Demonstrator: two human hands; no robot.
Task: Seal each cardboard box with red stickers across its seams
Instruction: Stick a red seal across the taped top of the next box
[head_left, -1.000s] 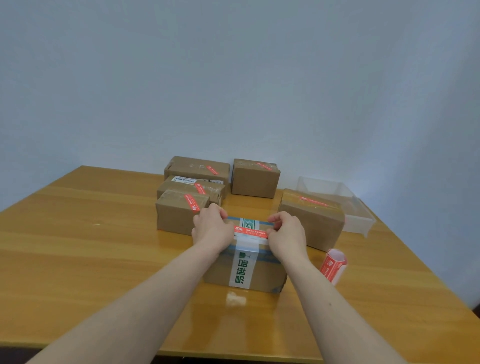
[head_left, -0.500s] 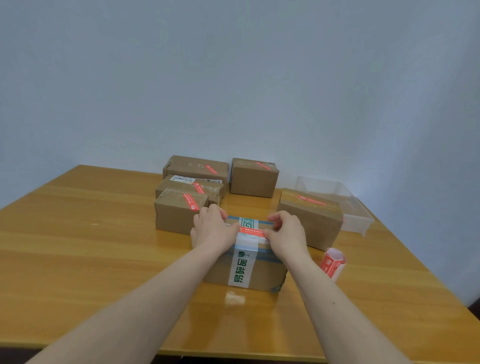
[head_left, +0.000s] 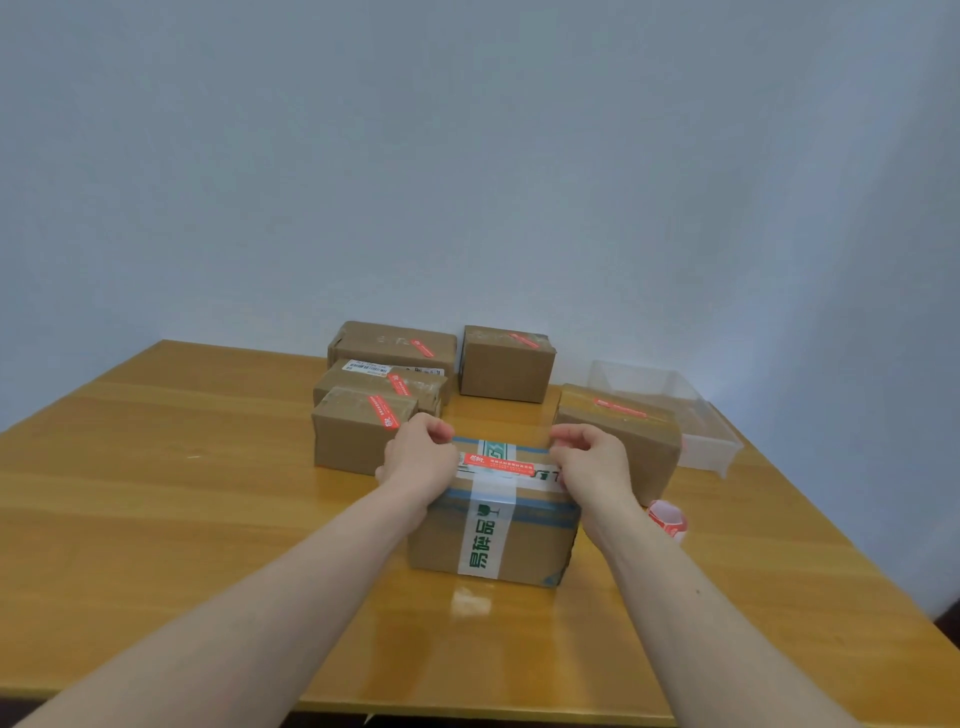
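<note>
Cardboard box (head_left: 493, 525) with the green-lettered white tape sits near the table's (head_left: 156, 493) front middle, at about six o'clock from the cluster of other boxes, and a red sticker (head_left: 498, 464) now lies across its top. Compared with half a second ago, both hands have drawn slightly apart: more of the sticker shows between them, flat and running from nine o'clock to three o'clock across the white tape. I judge that the strip is stuck down and the hands are finishing the smoothing of its ends, so this box is close to sealed.

Left hand (head_left: 418, 460) has its fingers curled at the sticker's nine o'clock end, resting on the box top; whether it pinches the strip or only presses it, I cannot tell. Right hand (head_left: 592, 462) is likewise curled at the three o'clock end, and its hold is just as unclear.

Five other brown boxes, from ten o'clock to two o'clock of this one, each already carry a red strip. A sticker roll (head_left: 667, 519) lies just at three o'clock of the box.
</note>
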